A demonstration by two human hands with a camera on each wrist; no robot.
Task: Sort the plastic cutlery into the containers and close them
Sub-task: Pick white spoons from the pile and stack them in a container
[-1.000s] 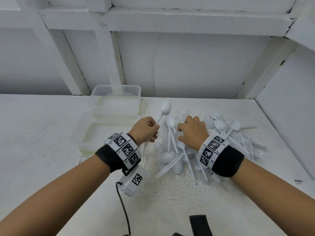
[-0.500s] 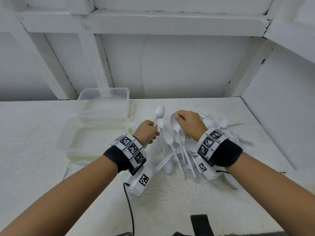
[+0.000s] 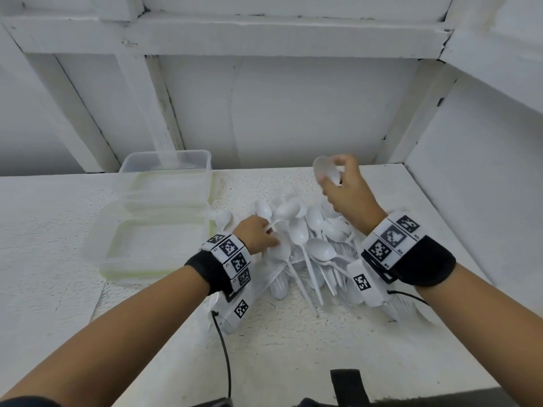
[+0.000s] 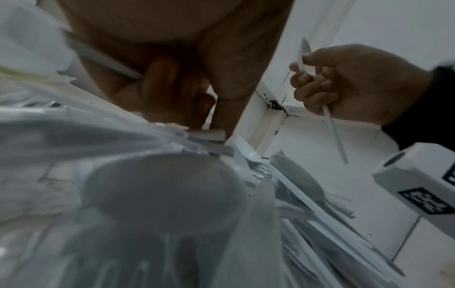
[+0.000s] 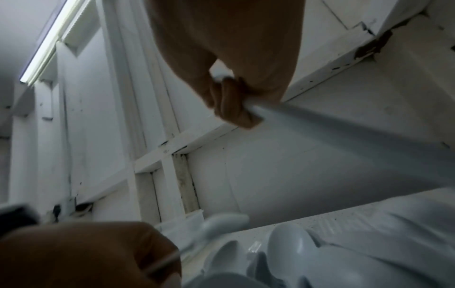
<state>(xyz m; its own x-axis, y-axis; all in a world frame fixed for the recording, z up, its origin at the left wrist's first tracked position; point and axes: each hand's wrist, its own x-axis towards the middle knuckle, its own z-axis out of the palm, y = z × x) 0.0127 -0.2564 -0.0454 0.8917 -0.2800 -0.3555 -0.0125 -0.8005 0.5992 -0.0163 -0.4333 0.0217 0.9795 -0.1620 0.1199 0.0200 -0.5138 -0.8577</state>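
Note:
A heap of white plastic spoons (image 3: 313, 245) lies on the white table (image 3: 58, 230), partly on clear wrapping. My left hand (image 3: 266, 230) sits low at the heap's left edge and grips a spoon handle (image 4: 98, 56), whose bowl (image 3: 286, 210) points away from me. Above the heap's far side, my right hand (image 3: 332, 174) is raised and pinches another spoon (image 3: 326, 171) near its bowl. That spoon's handle (image 4: 337, 140) hangs down free in the left wrist view. Two clear open containers stand left of the heap, a deep one (image 3: 166, 163) behind a shallow one (image 3: 147, 245).
A white back wall (image 3: 293, 113) and a side wall (image 3: 476, 177) close the table in at the far end and on the right. A black cable (image 3: 224, 353) trails from my left wrist. A black strap (image 3: 348, 386) lies at the near edge.
My right hand has risen from the heap with one spoon pinched in it. My left hand has dropped lower onto the heap's left edge, keeping its spoon.

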